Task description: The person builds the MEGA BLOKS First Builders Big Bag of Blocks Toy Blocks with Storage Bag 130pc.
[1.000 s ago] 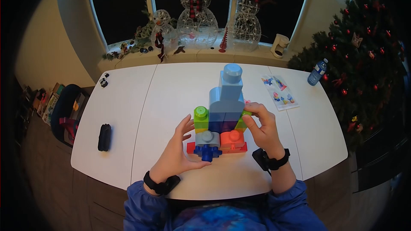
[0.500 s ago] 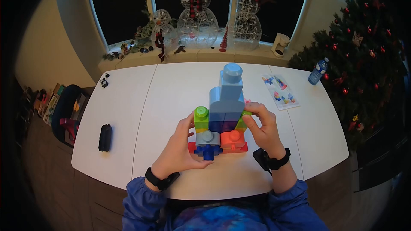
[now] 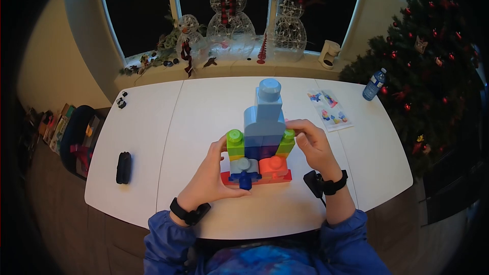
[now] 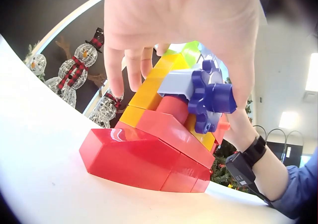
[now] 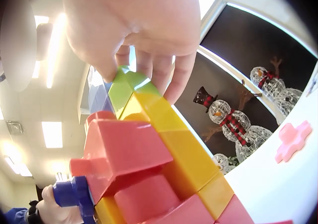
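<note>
A toy block tower (image 3: 264, 117) stands on the table in front of the person, light blue at the top with lime green blocks (image 3: 235, 145) on both sides. Its low base is red (image 4: 134, 159). At the front, a dark blue gear-shaped block (image 4: 206, 100) sticks out beside an orange-red block (image 3: 273, 167). The left hand (image 3: 204, 173) spans the tower's left side, thumb by the gear and fingers behind the green block. Around the right green block (image 5: 124, 92) the right hand (image 3: 318, 147) is loosely spread, thumb apart from it in the head view.
A pink gear-shaped block (image 5: 293, 140) lies on the table behind the tower. Toward the back right are a picture sheet (image 3: 330, 109) and a water bottle (image 3: 374, 84). A black case (image 3: 123, 168) and small black items (image 3: 121, 101) lie on the left.
The right thumb has moved off the green block, and the right hand has loosened slightly. The left fingers have closed in on the tower's left side. The whole head view has shifted a little.
</note>
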`<action>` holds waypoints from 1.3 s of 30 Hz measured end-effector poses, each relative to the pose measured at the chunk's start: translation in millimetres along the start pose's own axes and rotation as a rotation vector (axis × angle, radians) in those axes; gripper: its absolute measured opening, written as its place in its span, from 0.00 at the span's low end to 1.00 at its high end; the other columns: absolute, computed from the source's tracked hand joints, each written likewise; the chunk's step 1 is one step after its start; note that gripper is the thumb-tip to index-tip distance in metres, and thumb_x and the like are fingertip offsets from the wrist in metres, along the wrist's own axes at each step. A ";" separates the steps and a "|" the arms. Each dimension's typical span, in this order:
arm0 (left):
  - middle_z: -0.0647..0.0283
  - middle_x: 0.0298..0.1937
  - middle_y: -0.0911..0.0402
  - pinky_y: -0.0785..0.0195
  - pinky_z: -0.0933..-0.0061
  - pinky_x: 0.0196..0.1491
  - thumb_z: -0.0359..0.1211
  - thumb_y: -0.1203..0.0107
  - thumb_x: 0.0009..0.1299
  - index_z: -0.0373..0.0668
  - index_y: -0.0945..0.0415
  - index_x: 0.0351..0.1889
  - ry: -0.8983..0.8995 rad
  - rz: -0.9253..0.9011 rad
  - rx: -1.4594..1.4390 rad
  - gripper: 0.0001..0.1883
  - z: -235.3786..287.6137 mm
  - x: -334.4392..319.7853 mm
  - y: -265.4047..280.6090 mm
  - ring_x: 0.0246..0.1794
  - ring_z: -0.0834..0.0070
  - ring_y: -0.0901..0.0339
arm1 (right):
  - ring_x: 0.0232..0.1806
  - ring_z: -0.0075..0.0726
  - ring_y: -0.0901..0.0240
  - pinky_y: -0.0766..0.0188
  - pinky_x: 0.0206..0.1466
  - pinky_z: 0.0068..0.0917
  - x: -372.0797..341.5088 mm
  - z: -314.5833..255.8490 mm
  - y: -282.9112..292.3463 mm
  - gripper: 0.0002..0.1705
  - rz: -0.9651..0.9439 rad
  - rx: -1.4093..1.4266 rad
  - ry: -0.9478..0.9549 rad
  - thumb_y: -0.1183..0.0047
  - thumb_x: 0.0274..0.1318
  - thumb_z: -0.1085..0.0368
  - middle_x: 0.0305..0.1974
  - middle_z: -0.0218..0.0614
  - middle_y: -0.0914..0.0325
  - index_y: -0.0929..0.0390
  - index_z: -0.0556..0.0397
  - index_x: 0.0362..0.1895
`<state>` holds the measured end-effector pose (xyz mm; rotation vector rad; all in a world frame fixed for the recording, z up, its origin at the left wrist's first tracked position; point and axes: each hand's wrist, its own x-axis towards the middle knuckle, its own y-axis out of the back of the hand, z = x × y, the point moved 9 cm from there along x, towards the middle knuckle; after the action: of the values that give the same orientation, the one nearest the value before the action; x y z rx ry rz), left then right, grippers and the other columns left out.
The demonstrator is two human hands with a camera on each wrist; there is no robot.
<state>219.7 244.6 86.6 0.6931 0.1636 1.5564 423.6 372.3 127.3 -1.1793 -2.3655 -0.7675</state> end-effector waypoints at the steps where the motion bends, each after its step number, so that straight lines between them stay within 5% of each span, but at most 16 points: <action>1: 0.48 0.74 0.34 0.36 0.52 0.73 0.43 0.17 0.52 0.42 0.51 0.82 -0.011 0.010 -0.079 0.65 -5.5 1.5 0.3 0.73 0.54 0.31 | 0.52 0.34 0.18 0.23 0.54 0.30 5.7 5.8 3.6 0.17 -0.029 0.057 -0.041 0.45 0.75 0.59 0.55 0.41 0.16 0.18 0.55 0.58; 2: 0.49 0.74 0.34 0.37 0.52 0.73 0.43 0.17 0.52 0.42 0.52 0.82 -0.021 0.020 -0.158 0.65 -9.6 3.4 1.1 0.74 0.54 0.31 | 0.52 0.39 0.18 0.23 0.56 0.33 11.1 13.6 7.0 0.20 -0.003 0.094 -0.134 0.49 0.77 0.53 0.57 0.42 0.18 0.18 0.54 0.57; 6: 0.53 0.71 0.27 0.36 0.58 0.73 0.38 0.20 0.59 0.40 0.43 0.79 0.092 -0.071 -0.403 0.53 -25.0 25.6 -1.1 0.69 0.63 0.27 | 0.49 0.56 0.19 0.21 0.53 0.42 20.8 85.1 23.0 0.21 -0.153 -0.689 -0.200 0.44 0.70 0.50 0.52 0.48 0.20 0.18 0.51 0.56; 9: 0.58 0.62 0.19 0.33 0.65 0.69 0.35 0.23 0.63 0.39 0.32 0.73 0.156 -0.184 -0.450 0.41 -22.8 38.6 -7.8 0.61 0.71 0.22 | 0.50 0.56 0.18 0.20 0.51 0.45 17.2 124.5 22.3 0.21 -0.266 -0.976 -0.342 0.41 0.66 0.48 0.49 0.49 0.19 0.17 0.51 0.51; 12: 0.62 0.54 0.15 0.30 0.70 0.63 0.33 0.23 0.64 0.37 0.23 0.64 0.216 -0.273 -0.474 0.31 -24.1 42.9 -14.0 0.54 0.77 0.20 | 0.45 0.58 0.17 0.19 0.48 0.48 18.3 155.1 19.5 0.21 -0.275 -0.952 -0.313 0.40 0.63 0.47 0.42 0.50 0.16 0.17 0.52 0.45; 17: 0.65 0.48 0.14 0.27 0.72 0.56 0.33 0.23 0.63 0.36 0.19 0.58 0.276 -0.277 -0.498 0.26 -40.7 46.7 -20.3 0.49 0.78 0.21 | 0.36 0.60 0.17 0.20 0.42 0.47 11.7 114.5 30.7 0.20 -0.211 -0.800 -0.354 0.33 0.55 0.52 0.31 0.49 0.15 0.19 0.55 0.40; 24: 0.64 0.54 0.16 0.29 0.70 0.61 0.33 0.22 0.61 0.37 0.22 0.63 0.204 -0.338 -0.665 0.32 -42.3 55.1 -32.1 0.53 0.76 0.21 | 0.30 0.48 0.17 0.22 0.35 0.37 -48.1 -13.5 34.4 0.18 -0.182 -0.626 -0.430 0.28 0.48 0.61 0.25 0.42 0.18 0.25 0.55 0.34; 27: 0.63 0.60 0.18 0.31 0.68 0.65 0.32 0.22 0.59 0.38 0.26 0.67 0.207 -0.363 -0.683 0.38 -39.8 55.3 -35.2 0.59 0.74 0.23 | 0.27 0.38 0.17 0.22 0.32 0.30 -72.3 -43.7 10.0 0.16 -0.214 -0.526 -0.364 0.28 0.48 0.65 0.25 0.36 0.19 0.26 0.51 0.32; 30: 0.62 0.66 0.21 0.34 0.65 0.71 0.32 0.20 0.56 0.39 0.31 0.73 0.238 -0.401 -0.692 0.46 -51.4 54.3 -39.5 0.66 0.70 0.26 | 0.25 0.33 0.19 0.23 0.31 0.27 -76.3 -72.1 -22.3 0.17 -0.100 -0.526 -0.083 0.26 0.44 0.69 0.26 0.34 0.19 0.25 0.51 0.32; 34: 0.61 0.66 0.21 0.34 0.65 0.70 0.34 0.19 0.56 0.39 0.31 0.73 0.205 -0.405 -0.727 0.46 -49.4 55.2 -40.6 0.65 0.71 0.25 | 0.31 0.41 0.18 0.24 0.30 0.35 -83.3 -66.3 -51.2 0.17 -0.071 -0.622 0.160 0.29 0.48 0.69 0.31 0.31 0.22 0.27 0.46 0.37; 39: 0.61 0.65 0.20 0.33 0.66 0.68 0.36 0.18 0.56 0.38 0.31 0.73 0.221 -0.410 -0.716 0.47 -53.9 54.6 -41.5 0.64 0.71 0.25 | 0.30 0.41 0.19 0.25 0.29 0.35 -79.4 -68.9 -60.4 0.16 -0.054 -0.714 0.156 0.30 0.49 0.69 0.31 0.33 0.22 0.27 0.47 0.37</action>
<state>230.0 317.8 40.3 -0.0791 -0.0888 1.1713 426.5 251.4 118.6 -1.2394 -2.0449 -1.7443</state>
